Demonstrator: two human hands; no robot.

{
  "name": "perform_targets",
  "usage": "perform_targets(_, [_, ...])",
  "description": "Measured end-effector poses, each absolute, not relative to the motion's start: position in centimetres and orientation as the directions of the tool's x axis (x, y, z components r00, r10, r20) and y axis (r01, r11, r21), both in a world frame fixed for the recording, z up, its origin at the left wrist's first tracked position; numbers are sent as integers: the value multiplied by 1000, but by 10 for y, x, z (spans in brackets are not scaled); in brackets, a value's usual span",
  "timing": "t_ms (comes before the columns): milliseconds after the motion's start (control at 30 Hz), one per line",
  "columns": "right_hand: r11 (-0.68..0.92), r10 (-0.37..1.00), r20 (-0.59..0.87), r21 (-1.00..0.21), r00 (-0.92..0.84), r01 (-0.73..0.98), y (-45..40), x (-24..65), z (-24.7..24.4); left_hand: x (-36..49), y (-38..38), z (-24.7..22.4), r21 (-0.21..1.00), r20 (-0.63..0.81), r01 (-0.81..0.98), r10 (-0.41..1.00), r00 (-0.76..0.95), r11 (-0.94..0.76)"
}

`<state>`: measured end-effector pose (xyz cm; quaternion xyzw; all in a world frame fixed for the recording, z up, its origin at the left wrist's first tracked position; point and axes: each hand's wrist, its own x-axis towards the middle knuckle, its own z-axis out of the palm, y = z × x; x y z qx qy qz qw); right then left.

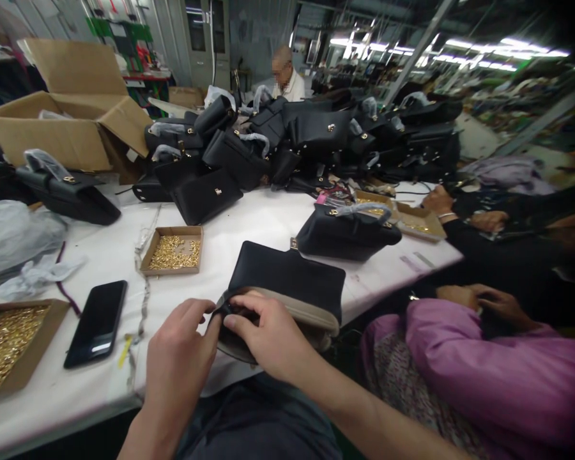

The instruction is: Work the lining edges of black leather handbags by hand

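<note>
A black handbag [287, 275] with a beige lining lies at the table's front edge, its flap laid back. My left hand [182, 338] pinches the bag's near left corner between thumb and fingers. From the other side my right hand [263, 326] grips the same edge, its thumb close to the left fingertips. Whether a small part sits between the fingers is hidden. Just behind stands another black handbag [347, 233] with a wrapped handle and a gold clasp. A shallow cardboard tray [199, 250] of small gold hardware is to the left.
A black phone [97, 324] and a larger box of gold pieces [52, 338] lie at left. Many black bags [249, 150] are heaped at the back beside a cardboard carton [62, 137]. A co-worker in a pink sleeve [489, 358] sits close on the right; another person [287, 76] is behind.
</note>
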<state>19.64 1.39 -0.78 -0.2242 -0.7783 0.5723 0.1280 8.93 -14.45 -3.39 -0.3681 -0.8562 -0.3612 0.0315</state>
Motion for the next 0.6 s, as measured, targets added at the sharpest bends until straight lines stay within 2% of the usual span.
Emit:
perform_targets(133, [229, 496, -32, -959, -868, 167, 14, 193, -12, 113, -148, -21, 534, 413, 680, 547, -728, 502])
perform_targets(200, [212, 531, -37, -962, -847, 174, 13, 191, -14, 125, -154, -19, 512, 396, 690, 572, -718, 512])
perform_targets(300, [199, 564, -24, -966, -826, 164, 6, 191, -17, 135, -162, -24, 542, 238, 624, 609, -757, 564])
perform_targets(400, [174, 569, -14, -975, -822, 137, -3, 195, -20, 138, -166, -29, 573, -54, 463, 595, -802, 676])
perform_targets(467, [144, 562, -26, -981, -826, 129, -7, 198, -20, 140, -166, -31, 648, -202, 357, 603, -772, 673])
perform_targets(533, [130, 560, -31, -984, -828, 124, -9, 200, -20, 142, -165, -32, 791, -243, 223, 627, -740, 570])
perform_targets(600, [134, 565, -20, -984, -825, 116, -8, 200, -21, 145, -163, -33, 876, -243, 100, 611, -754, 471])
